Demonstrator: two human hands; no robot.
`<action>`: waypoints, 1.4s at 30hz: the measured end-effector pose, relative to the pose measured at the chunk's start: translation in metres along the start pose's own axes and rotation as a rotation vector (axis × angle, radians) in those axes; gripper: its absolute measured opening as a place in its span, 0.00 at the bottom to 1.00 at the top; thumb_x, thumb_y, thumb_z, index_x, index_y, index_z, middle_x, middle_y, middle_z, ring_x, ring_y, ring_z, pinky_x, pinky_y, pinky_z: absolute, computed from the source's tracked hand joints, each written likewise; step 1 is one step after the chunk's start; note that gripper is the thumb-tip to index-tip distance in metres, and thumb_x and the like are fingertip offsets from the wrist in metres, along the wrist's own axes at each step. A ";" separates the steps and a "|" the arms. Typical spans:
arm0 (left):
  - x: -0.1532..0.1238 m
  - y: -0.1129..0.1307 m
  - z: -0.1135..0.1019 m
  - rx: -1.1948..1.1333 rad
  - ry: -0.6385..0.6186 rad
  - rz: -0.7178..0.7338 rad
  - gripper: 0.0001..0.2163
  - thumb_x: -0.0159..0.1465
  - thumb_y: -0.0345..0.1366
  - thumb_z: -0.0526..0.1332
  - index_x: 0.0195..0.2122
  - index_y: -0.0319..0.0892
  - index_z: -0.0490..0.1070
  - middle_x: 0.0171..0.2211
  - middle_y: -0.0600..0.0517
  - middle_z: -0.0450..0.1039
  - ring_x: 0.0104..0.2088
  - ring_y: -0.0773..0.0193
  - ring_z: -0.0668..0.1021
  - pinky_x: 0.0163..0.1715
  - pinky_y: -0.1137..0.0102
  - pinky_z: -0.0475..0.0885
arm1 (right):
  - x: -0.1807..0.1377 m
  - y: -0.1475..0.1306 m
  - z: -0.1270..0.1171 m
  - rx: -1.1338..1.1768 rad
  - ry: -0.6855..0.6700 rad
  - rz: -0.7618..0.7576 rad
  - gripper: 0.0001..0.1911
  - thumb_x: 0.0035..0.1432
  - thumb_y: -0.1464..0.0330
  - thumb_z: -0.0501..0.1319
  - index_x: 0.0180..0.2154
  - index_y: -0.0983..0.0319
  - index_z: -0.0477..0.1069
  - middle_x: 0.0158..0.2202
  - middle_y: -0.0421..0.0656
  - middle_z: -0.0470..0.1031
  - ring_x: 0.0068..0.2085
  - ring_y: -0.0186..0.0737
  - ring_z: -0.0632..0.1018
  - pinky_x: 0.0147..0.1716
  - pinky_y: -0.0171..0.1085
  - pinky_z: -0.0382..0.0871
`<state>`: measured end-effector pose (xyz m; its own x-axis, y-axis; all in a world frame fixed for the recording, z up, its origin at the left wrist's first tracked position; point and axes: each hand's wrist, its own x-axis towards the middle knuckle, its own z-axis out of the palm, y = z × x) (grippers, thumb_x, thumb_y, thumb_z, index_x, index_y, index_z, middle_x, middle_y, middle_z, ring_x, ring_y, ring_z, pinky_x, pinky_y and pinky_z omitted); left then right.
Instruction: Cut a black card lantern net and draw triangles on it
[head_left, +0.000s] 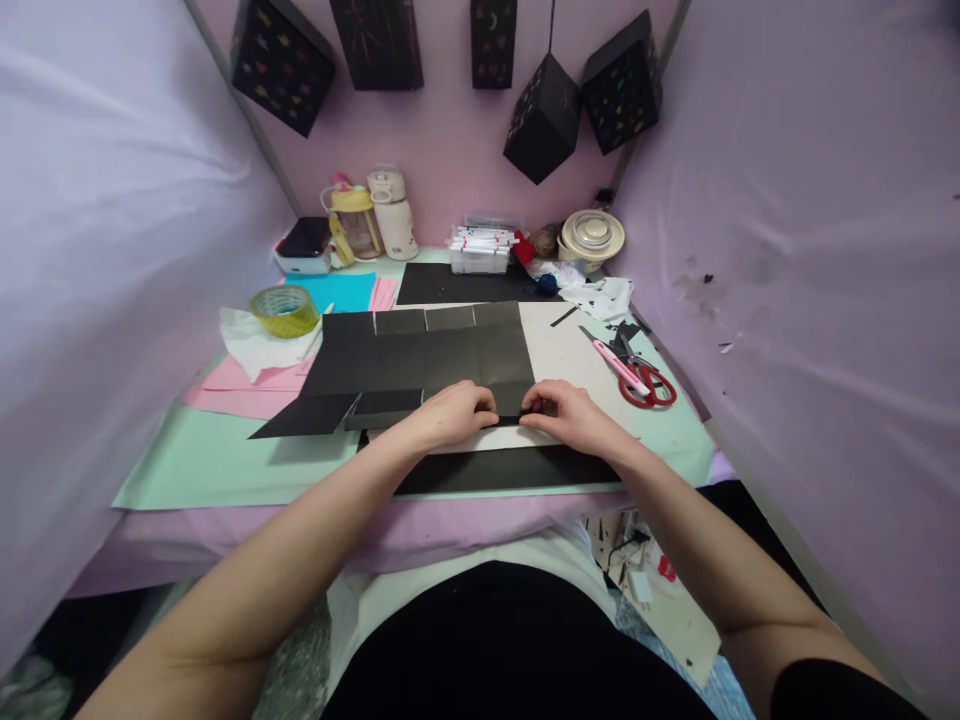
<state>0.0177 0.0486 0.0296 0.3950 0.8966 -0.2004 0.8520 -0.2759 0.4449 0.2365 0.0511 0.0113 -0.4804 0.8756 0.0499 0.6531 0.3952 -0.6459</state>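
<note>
A large sheet of black card (pixel 397 357) lies on a white board (pixel 559 345), with fold lines across it and flaps cut along its far and near edges. One near-left flap (pixel 304 414) sticks out toward the left. My left hand (pixel 459 412) grips the near edge of the card, fingers curled over a flap. Close by on the right, my right hand (pixel 564 412) pinches the same edge near its right corner. Both thumbs are on the near side, and a small gap separates the hands.
Red-handled scissors (pixel 654 388) and a pink craft knife (pixel 619 367) lie at right. A yellow tape roll (pixel 285 311) sits at left on white tissue. Behind are a box of white pens (pixel 481 248), a bottle (pixel 393 218) and hanging black boxes (pixel 544 118). A black strip (pixel 510 470) lies in front.
</note>
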 end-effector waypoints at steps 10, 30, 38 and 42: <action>-0.003 0.001 0.003 -0.054 0.022 0.024 0.09 0.60 0.38 0.59 0.29 0.44 0.78 0.32 0.51 0.76 0.35 0.60 0.76 0.33 0.70 0.66 | -0.004 -0.002 0.011 -0.028 -0.019 -0.021 0.08 0.59 0.66 0.63 0.27 0.59 0.74 0.32 0.41 0.75 0.40 0.42 0.73 0.41 0.40 0.59; -0.020 0.002 0.027 0.145 0.231 0.210 0.10 0.68 0.36 0.56 0.38 0.40 0.77 0.37 0.47 0.73 0.40 0.58 0.74 0.44 0.66 0.68 | -0.020 0.017 0.025 -0.272 0.182 -0.294 0.11 0.66 0.63 0.58 0.33 0.59 0.75 0.35 0.45 0.73 0.40 0.45 0.69 0.40 0.43 0.59; -0.010 0.001 0.019 -0.050 0.201 0.132 0.11 0.65 0.34 0.56 0.37 0.42 0.79 0.37 0.48 0.78 0.40 0.60 0.77 0.45 0.68 0.69 | -0.012 0.009 0.018 -0.057 0.164 -0.114 0.10 0.63 0.66 0.59 0.31 0.58 0.77 0.34 0.44 0.76 0.40 0.45 0.72 0.43 0.42 0.65; -0.005 0.004 0.010 -0.068 0.150 0.067 0.11 0.63 0.35 0.57 0.35 0.43 0.80 0.36 0.50 0.80 0.38 0.59 0.78 0.42 0.69 0.70 | -0.002 0.007 0.012 -0.013 0.091 0.016 0.08 0.60 0.66 0.61 0.30 0.58 0.78 0.35 0.42 0.80 0.42 0.45 0.74 0.43 0.41 0.64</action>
<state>0.0231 0.0398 0.0234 0.3903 0.9199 -0.0380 0.7981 -0.3175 0.5121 0.2348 0.0492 -0.0029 -0.4152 0.9032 0.1092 0.6678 0.3841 -0.6376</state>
